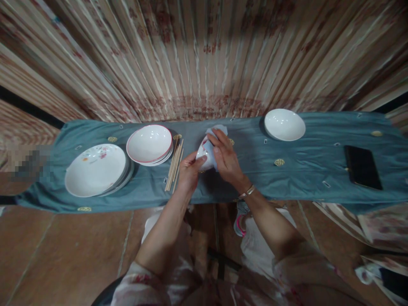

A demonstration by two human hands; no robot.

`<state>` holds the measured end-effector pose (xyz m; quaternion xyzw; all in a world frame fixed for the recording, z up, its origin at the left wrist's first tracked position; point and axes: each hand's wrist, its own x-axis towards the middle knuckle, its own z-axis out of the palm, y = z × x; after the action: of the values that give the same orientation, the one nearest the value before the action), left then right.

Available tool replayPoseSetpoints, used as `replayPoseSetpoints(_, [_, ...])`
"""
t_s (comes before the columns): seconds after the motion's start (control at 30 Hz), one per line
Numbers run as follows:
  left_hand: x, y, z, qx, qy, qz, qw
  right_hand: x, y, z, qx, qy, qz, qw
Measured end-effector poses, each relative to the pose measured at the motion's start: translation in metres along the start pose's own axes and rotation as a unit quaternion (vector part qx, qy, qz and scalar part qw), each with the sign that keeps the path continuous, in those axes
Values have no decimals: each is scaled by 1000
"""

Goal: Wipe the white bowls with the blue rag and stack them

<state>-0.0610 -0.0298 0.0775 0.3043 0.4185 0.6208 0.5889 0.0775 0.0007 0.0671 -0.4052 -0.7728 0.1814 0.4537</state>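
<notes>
Head view: 1 patterned bowl [208, 163], above the table [251, 170]; left hand [190, 167], fingers gripping its edge; right hand [225, 157], fingers holding 1 blue cloth [219, 128] against it. Leftward: chopsticks [174, 169], 2 dish stacks [149, 144]. Rightward: 1 white bowl [284, 125], 1 black phone [362, 167].

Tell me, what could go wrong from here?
The floral dish might slip from the left fingers, since the right fingers hold a cloth against it. The chopsticks lie close to the left fingers, so a sideways move could scatter them. The large stacked bowls sit near the table's front edge; a bump could tip them off.
</notes>
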Motion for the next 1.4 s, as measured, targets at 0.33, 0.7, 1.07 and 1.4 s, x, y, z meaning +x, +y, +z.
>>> replayPoseSetpoints(0.33, [-2, -2, 1, 5, -7, 0, 1000, 1, 5, 3, -61, 7, -10, 998])
replayPoseSetpoints(0.7, [-2, -2, -1, -4, -14, 6, 1000, -2, -1, 6, -74, -15, -29, 997])
replayPoseSetpoints(1.07, [-6, -8, -5, 253, -57, 121, 958, 4, 20, 7, 49, 79, 143, 985])
replayPoseSetpoints(1.4, [-7, -20, -13, 491, -145, 290, 809, 9, 45, 7, 278, 133, 335, 890])
